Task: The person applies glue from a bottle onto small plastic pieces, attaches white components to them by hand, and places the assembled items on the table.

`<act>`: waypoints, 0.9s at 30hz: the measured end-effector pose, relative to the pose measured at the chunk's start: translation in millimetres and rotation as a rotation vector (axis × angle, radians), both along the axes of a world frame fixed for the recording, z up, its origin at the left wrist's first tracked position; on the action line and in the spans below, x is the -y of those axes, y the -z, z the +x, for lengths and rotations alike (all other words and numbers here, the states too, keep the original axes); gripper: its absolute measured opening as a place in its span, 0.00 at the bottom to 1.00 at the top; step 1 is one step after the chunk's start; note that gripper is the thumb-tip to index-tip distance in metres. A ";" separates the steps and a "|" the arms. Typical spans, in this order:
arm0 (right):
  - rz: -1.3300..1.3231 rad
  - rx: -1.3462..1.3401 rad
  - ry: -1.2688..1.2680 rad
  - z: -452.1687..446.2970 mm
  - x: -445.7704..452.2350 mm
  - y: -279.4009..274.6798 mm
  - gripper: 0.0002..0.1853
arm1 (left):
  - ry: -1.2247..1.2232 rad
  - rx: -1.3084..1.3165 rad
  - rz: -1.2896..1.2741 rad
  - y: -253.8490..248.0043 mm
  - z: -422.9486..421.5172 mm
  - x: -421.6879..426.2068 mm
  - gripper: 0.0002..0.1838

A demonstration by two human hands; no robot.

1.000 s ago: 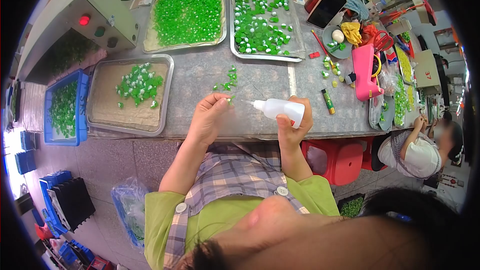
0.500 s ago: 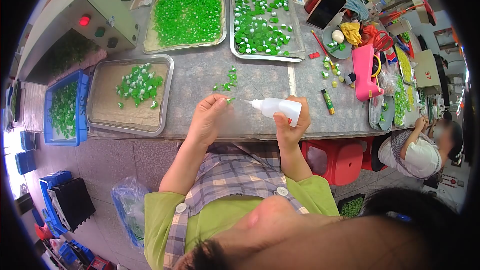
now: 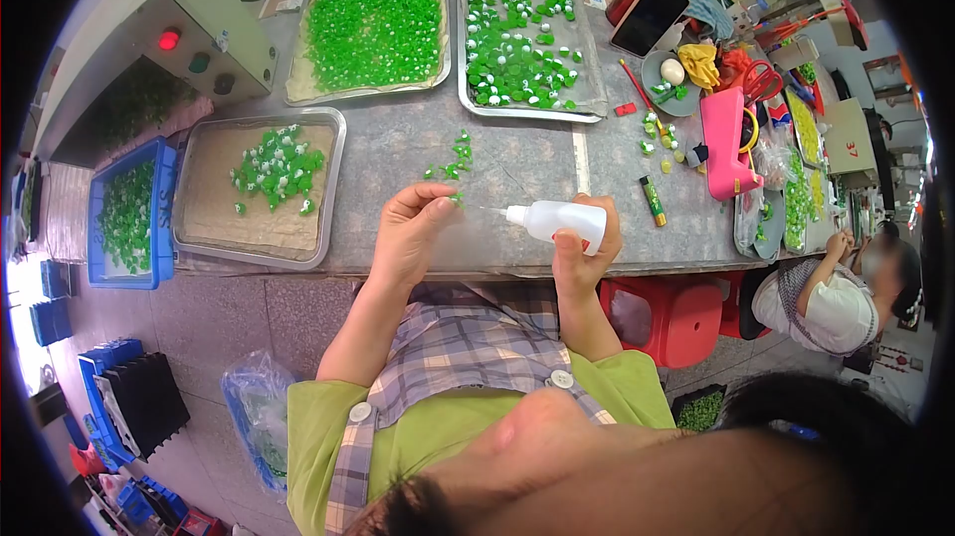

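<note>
Between thumb and fingertips, my left hand (image 3: 410, 228) pinches a small green piece (image 3: 457, 198). My right hand (image 3: 589, 238) is wrapped round a white squeeze bottle (image 3: 553, 220), which lies nearly level with its thin needle tip pointing left at the piece. Whether the tip touches it is too small to tell. Just beyond my left fingertips, several small green pieces (image 3: 461, 153) lie on the grey table (image 3: 398, 153). A metal tray (image 3: 336, 178) with green and white pieces is left of my left hand.
Two more trays (image 3: 446, 69) (image 3: 600, 108) stand at the back. A blue basket (image 3: 161, 238) is at the far left beside a machine (image 3: 189, 29). On the right are a glue stick (image 3: 653, 201), a pink tape dispenser (image 3: 724, 143), a phone (image 3: 650, 17) and a seated person (image 3: 836, 297).
The bottle in my right hand first moved slightly left, then back to the right and a little down. My left hand has barely moved and keeps its pinch.
</note>
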State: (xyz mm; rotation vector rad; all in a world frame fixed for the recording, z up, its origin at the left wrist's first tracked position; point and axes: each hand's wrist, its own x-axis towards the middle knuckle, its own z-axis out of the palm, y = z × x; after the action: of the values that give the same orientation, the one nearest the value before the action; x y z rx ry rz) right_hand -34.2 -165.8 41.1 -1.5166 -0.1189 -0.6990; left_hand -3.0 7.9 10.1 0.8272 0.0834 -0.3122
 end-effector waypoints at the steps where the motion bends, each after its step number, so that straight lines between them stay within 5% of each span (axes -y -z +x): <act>1: 0.000 0.000 0.001 -0.3 0.3 0.9 0.18 | -0.003 0.001 0.002 -0.1 -0.1 0.0 0.05; 18: 0.028 0.048 0.092 0.3 3.3 8.9 0.18 | -0.004 0.004 0.001 -2.0 1.5 -0.4 0.05; 21: 0.244 -0.084 0.010 5.2 20.8 -2.0 0.16 | -0.013 -0.008 -0.011 1.0 3.2 -2.9 0.05; 27: 0.086 -0.310 0.102 44.4 82.0 11.9 0.17 | -0.075 -0.032 -0.035 3.9 7.5 -7.8 0.05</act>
State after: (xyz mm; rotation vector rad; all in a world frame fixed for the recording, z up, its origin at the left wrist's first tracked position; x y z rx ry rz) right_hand 10.2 -247.8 29.2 -1.5370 0.2214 -0.5348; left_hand 4.5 15.7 6.1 0.7822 0.1377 -0.2557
